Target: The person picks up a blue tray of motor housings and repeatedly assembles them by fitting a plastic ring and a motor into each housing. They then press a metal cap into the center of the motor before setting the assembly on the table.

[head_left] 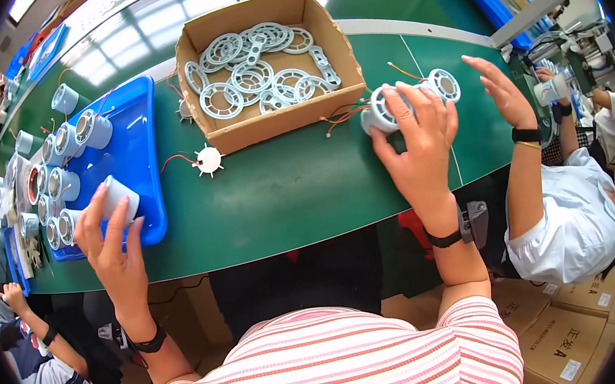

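My left hand (113, 233) is at the near right of the blue tray (146, 144), its fingers and thumb around a pale cylindrical motor housing (123, 198). On the right part of the green table, my right hand (424, 132) grips another pale motor housing (383, 114) from above, its ringed face partly under the fingers. Thin colored wires come out beside it. Just past those fingers lies one more ringed motor part (444, 86) with its own wires. Several similar housings (66, 141) stand in and around the left side of the tray.
An open cardboard box (279, 124) of pale plastic rings and brackets (252, 75) sits at the middle back. A small white spoked part (208, 161) with a red wire lies before it. A co-worker's hand (501, 92) reaches in at the right; other people work at the left.
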Demonstrator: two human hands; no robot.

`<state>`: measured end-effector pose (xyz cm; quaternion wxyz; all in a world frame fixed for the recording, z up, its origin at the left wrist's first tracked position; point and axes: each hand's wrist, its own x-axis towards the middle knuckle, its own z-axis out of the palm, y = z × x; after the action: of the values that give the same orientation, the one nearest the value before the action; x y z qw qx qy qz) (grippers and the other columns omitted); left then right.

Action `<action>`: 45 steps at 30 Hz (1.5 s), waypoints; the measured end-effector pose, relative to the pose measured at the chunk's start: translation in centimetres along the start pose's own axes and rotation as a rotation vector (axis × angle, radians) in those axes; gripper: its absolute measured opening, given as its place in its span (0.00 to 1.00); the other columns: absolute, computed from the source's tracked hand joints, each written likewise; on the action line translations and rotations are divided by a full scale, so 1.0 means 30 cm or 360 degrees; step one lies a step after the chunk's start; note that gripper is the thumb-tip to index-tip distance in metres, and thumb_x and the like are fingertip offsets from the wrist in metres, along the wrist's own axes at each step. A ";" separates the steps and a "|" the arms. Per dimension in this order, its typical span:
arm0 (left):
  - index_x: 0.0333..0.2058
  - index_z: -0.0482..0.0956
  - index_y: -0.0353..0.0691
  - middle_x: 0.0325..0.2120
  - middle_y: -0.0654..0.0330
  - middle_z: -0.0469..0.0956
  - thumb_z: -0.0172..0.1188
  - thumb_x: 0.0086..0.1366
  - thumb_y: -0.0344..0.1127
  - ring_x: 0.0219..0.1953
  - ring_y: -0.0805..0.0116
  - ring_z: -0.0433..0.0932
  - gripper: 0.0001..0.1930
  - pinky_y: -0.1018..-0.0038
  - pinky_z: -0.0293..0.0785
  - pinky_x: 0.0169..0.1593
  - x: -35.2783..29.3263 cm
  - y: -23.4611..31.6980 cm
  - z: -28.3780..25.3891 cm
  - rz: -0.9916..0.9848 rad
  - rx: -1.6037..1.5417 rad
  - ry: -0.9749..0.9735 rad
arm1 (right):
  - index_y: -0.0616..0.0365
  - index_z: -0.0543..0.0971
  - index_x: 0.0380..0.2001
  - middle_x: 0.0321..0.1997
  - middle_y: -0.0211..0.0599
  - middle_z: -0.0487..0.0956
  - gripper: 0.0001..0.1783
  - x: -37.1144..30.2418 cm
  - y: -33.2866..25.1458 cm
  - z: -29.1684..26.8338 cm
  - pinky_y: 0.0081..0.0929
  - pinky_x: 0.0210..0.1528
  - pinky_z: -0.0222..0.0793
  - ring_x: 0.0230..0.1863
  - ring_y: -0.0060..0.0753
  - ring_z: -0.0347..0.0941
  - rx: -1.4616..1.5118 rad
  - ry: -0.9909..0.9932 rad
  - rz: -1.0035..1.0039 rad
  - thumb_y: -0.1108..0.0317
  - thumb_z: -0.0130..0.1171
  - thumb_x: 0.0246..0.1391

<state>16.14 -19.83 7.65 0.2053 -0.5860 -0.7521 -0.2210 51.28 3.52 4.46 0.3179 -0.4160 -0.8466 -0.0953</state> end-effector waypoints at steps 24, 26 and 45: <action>0.63 0.75 0.43 0.49 0.51 0.77 0.75 0.56 0.33 0.48 0.53 0.78 0.34 0.62 0.74 0.51 0.126 0.201 -0.012 0.0101 -0.0727 0.0007 | 0.60 0.86 0.29 0.32 0.42 0.83 0.08 0.579 -0.107 0.158 0.37 0.61 0.67 0.42 0.47 0.78 -0.0008 -0.1399 -0.0483 0.69 0.68 0.44; 0.62 0.75 0.43 0.48 0.51 0.77 0.76 0.55 0.33 0.48 0.52 0.78 0.35 0.61 0.74 0.51 0.111 0.244 -0.012 0.0186 -0.0819 -0.0148 | 0.61 0.85 0.29 0.31 0.42 0.83 0.08 0.589 -0.095 0.157 0.37 0.62 0.67 0.42 0.48 0.78 0.0041 -0.1522 -0.0479 0.69 0.68 0.43; 0.65 0.74 0.45 0.57 0.48 0.73 0.77 0.54 0.33 0.52 0.47 0.79 0.38 0.64 0.78 0.52 0.093 0.331 0.058 -0.0193 -0.1321 -0.0881 | 0.60 0.83 0.42 0.42 0.39 0.79 0.18 -0.008 -0.269 -0.078 0.47 0.58 0.69 0.46 0.46 0.78 0.0753 -0.0541 -0.0687 0.78 0.70 0.45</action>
<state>25.06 -14.50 8.73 -0.2656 -0.6101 -0.6597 -0.3492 46.28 -2.75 6.97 0.2326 -0.1526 -0.9543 0.1089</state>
